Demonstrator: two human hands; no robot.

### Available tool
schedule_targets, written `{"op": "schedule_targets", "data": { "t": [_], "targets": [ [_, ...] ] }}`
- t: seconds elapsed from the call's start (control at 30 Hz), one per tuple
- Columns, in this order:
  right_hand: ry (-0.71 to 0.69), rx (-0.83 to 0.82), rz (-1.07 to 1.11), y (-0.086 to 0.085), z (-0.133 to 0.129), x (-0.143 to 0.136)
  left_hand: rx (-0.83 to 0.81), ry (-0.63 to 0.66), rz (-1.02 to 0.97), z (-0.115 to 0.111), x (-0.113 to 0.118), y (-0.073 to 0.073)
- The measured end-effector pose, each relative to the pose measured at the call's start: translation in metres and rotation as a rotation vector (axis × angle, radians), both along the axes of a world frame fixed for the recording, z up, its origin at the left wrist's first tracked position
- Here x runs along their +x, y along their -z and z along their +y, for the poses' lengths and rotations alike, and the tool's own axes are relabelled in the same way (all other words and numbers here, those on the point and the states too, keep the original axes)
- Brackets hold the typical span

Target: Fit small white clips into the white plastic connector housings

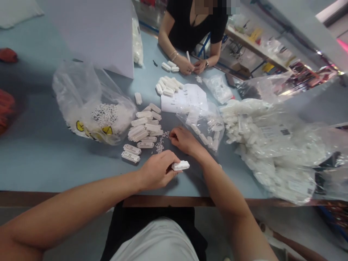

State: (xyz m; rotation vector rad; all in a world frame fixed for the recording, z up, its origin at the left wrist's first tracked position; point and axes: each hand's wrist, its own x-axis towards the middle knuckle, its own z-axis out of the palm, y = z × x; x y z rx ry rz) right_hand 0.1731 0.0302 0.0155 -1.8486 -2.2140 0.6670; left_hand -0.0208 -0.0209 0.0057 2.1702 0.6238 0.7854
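Observation:
My left hand (159, 169) grips a white plastic casing (181, 165) by one end, above the front part of the table. Farther out, my right hand (182, 139) has its fingers drawn together beside a scatter of tiny white parts (160, 147); whatever lies between the fingertips is hidden. Left of these parts, several white casings (141, 130) are heaped. Two more casings (131, 156) with rows of dark holes lie in front of the heap.
An open clear bag (106, 116) of tiny parts stands left. A clear bag of casings (206, 127) lies right of centre, with large full bags (266, 141) beyond. Across the table, a co-worker's hands (190, 67) work near white pieces and a paper sheet (187, 98).

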Motion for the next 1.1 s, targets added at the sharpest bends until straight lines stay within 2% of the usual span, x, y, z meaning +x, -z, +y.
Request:
{"op": "schedule_targets", "data": {
  "t": [0.17, 0.43, 0.57, 0.63, 0.73, 0.83, 0.93, 1.1],
  "targets": [
    [0.027, 0.029, 0.026, 0.003, -0.001, 0.004, -0.017, -0.024, 0.010, 0.002, 0.000, 0.001],
    [0.040, 0.023, 0.053, 0.006, 0.004, -0.003, -0.059, -0.057, 0.011, 0.005, 0.001, -0.002],
    [0.098, 0.039, 0.094, -0.001, -0.007, 0.007, -0.182, -0.135, 0.033, 0.009, 0.002, -0.009],
    [0.182, 0.058, 0.201, -0.006, -0.018, 0.016, -0.273, -0.204, 0.035, 0.012, 0.002, -0.012],
    [0.298, 0.089, 0.479, -0.013, -0.036, 0.027, -0.398, -0.287, 0.020, 0.016, 0.003, -0.012],
    [0.397, 0.081, 0.707, -0.020, -0.053, 0.029, -0.439, -0.337, 0.012, 0.019, 0.004, -0.009],
    [0.351, 0.088, 0.745, -0.027, -0.064, 0.024, -0.447, -0.363, 0.015, 0.020, 0.005, -0.007],
    [0.082, 0.311, 0.475, -0.032, -0.070, 0.018, -0.462, -0.374, 0.012, 0.022, 0.005, -0.008]
  ]
}}
